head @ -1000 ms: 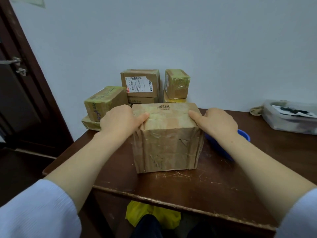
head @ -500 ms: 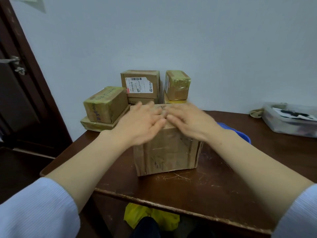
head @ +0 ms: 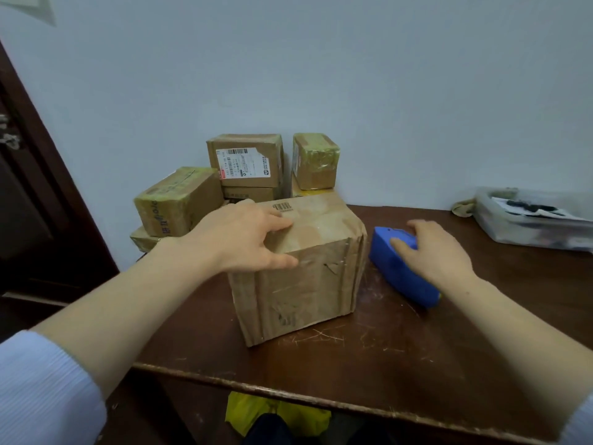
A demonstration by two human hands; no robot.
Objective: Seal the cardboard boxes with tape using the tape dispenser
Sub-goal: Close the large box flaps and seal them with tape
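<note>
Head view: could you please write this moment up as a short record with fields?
box: upright on the table
left hand: rests on the box's top, thumb on its front
right hand: grips the tape dispenser, which lies on the table right of the box
behind: smaller boxes stacked by the wall

The right grip covers the dispenser's top and far end. The left grip hides the box's near left top corner. The box screens the lower rear boxes. The label's print is too small to read. The tray is cut by the right edge, its contents blurred. The worktop's edge hides part of a yellow thing below.
</note>
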